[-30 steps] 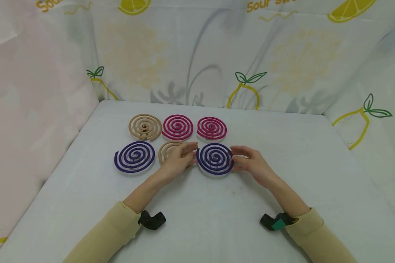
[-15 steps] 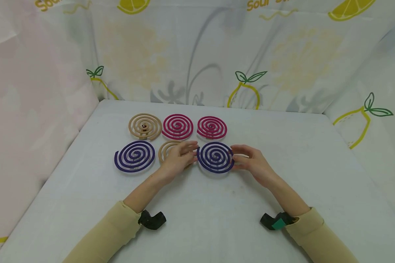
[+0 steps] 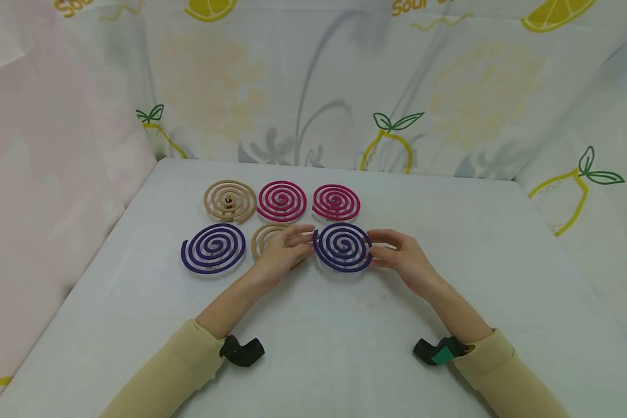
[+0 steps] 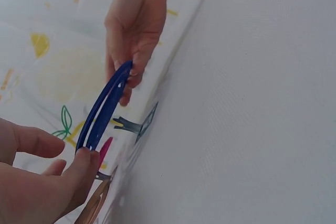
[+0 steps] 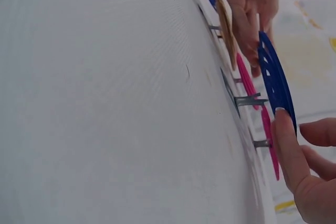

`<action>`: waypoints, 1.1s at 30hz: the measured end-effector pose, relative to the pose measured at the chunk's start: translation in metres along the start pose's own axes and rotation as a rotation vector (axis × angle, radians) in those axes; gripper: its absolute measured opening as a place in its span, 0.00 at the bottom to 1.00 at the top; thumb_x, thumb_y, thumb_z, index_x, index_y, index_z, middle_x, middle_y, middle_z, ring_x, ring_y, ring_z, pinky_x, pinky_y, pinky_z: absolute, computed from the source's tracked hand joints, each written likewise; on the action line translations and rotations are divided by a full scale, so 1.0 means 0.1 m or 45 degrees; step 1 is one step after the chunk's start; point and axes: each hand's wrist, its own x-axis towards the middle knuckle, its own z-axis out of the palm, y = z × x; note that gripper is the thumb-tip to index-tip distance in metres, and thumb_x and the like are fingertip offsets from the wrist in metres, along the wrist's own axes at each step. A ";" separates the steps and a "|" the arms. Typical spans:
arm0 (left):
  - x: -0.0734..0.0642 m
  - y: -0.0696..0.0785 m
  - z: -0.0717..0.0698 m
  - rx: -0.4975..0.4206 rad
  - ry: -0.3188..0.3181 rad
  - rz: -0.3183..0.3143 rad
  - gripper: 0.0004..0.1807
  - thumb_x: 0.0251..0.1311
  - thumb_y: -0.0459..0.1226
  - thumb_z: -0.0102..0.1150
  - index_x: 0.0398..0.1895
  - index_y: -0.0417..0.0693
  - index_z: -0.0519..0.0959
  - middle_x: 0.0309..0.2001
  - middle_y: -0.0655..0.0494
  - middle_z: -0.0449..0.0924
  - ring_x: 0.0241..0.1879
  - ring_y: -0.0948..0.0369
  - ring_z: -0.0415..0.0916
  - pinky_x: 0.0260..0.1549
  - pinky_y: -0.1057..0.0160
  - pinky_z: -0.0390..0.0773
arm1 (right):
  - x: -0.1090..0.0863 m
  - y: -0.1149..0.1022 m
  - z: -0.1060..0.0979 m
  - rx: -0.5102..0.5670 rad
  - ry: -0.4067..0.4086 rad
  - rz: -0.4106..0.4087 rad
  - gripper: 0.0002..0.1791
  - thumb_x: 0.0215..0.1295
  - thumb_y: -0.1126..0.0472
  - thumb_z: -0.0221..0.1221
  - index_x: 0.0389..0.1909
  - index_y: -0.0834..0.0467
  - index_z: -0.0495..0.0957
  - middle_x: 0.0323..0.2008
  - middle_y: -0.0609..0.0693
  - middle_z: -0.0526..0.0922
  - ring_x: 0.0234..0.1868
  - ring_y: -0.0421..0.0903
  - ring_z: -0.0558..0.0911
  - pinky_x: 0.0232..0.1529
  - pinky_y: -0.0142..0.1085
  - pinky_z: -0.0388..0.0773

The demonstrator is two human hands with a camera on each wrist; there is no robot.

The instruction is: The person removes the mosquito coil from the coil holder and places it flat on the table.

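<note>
A purple mosquito coil (image 3: 345, 246) is held between my two hands, close over a small metal stand (image 4: 143, 125) in the left wrist view. My left hand (image 3: 279, 251) grips its left edge by the fingertips, and my right hand (image 3: 404, 258) pinches the right edge between thumb and fingers. The right wrist view shows that coil (image 5: 278, 85) nearly edge-on, with the prongs of the stand (image 5: 245, 100) reaching towards its underside. Behind my left hand, a tan coil (image 3: 263, 235) is partly hidden.
Another purple coil (image 3: 214, 248) lies at the left of the near row. Along the far row stand a tan coil (image 3: 230, 215) and two magenta coils, one in the middle (image 3: 282, 200) and one at the right (image 3: 337, 203). A printed cloth (image 3: 449, 75) hangs behind the white table (image 3: 334, 360).
The held purple coil has shifted slightly away from me and a little to the right. Both hands stay at its edges, nearly still.
</note>
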 end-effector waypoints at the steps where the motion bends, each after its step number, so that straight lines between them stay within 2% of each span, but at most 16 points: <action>1: 0.00 0.00 0.00 -0.003 0.001 -0.001 0.26 0.69 0.26 0.50 0.71 0.35 0.65 0.67 0.37 0.71 0.66 0.50 0.71 0.58 0.65 0.78 | 0.00 0.00 0.00 0.001 0.005 0.000 0.25 0.70 0.69 0.57 0.66 0.70 0.68 0.65 0.68 0.71 0.45 0.40 0.84 0.50 0.38 0.85; 6: 0.01 -0.04 0.05 -0.102 0.012 0.003 0.26 0.68 0.24 0.50 0.70 0.35 0.65 0.67 0.36 0.71 0.58 0.54 0.78 0.52 0.66 0.82 | 0.01 0.00 -0.03 0.022 0.025 -0.006 0.26 0.68 0.71 0.57 0.66 0.71 0.67 0.65 0.68 0.71 0.44 0.39 0.84 0.50 0.37 0.85; 12: 0.07 -0.09 0.15 -0.243 0.072 0.046 0.24 0.67 0.22 0.50 0.67 0.31 0.66 0.65 0.32 0.71 0.50 0.60 0.80 0.54 0.58 0.83 | 0.02 -0.04 -0.10 0.016 0.039 -0.015 0.26 0.69 0.70 0.57 0.66 0.70 0.67 0.65 0.67 0.70 0.45 0.39 0.84 0.50 0.38 0.85; 18: 0.15 -0.04 0.22 -0.294 0.116 0.066 0.24 0.68 0.22 0.50 0.67 0.33 0.68 0.65 0.34 0.72 0.50 0.60 0.80 0.54 0.58 0.83 | 0.06 -0.13 -0.16 0.044 0.076 -0.014 0.26 0.69 0.71 0.57 0.67 0.70 0.66 0.65 0.67 0.70 0.45 0.40 0.84 0.50 0.36 0.85; 26: 0.27 0.01 0.28 -0.384 0.173 0.054 0.25 0.67 0.22 0.52 0.67 0.35 0.69 0.65 0.36 0.74 0.53 0.58 0.80 0.54 0.58 0.83 | 0.10 -0.20 -0.21 0.143 0.135 0.032 0.27 0.70 0.70 0.57 0.68 0.70 0.65 0.64 0.62 0.71 0.46 0.39 0.84 0.50 0.35 0.85; 33: 0.38 0.04 0.36 -0.538 0.261 0.040 0.24 0.66 0.21 0.53 0.66 0.34 0.70 0.59 0.39 0.76 0.48 0.62 0.79 0.54 0.60 0.83 | 0.13 -0.21 -0.26 0.201 0.190 0.034 0.26 0.70 0.70 0.57 0.67 0.70 0.66 0.54 0.51 0.78 0.46 0.38 0.83 0.50 0.33 0.84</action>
